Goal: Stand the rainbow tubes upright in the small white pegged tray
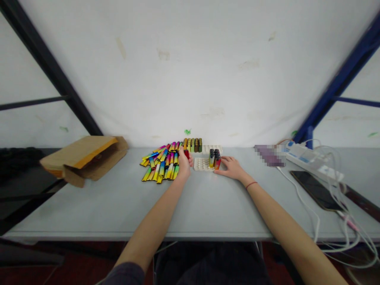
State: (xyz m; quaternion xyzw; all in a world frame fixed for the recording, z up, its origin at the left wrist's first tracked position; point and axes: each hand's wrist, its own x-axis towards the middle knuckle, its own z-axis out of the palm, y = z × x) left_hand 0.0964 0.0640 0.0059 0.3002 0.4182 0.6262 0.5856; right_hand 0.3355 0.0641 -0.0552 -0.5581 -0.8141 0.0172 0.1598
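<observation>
Presently, I observe the left hand (184, 164) closed around a red piece (186, 154). The right hand (234, 169), thumb and fingers parted, flanks upright dark-topped pieces (217, 162) in the white tray (201, 164).

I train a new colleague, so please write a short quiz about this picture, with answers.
1. Which hand holds a red object?
2. True or false: a red cord is around the right wrist.
3. The pile of shiny pieces lies: (a) on the power strip; (b) left of the front white tray; (c) on the black phone.

Key: 1. The left hand. 2. True. 3. b.
</observation>
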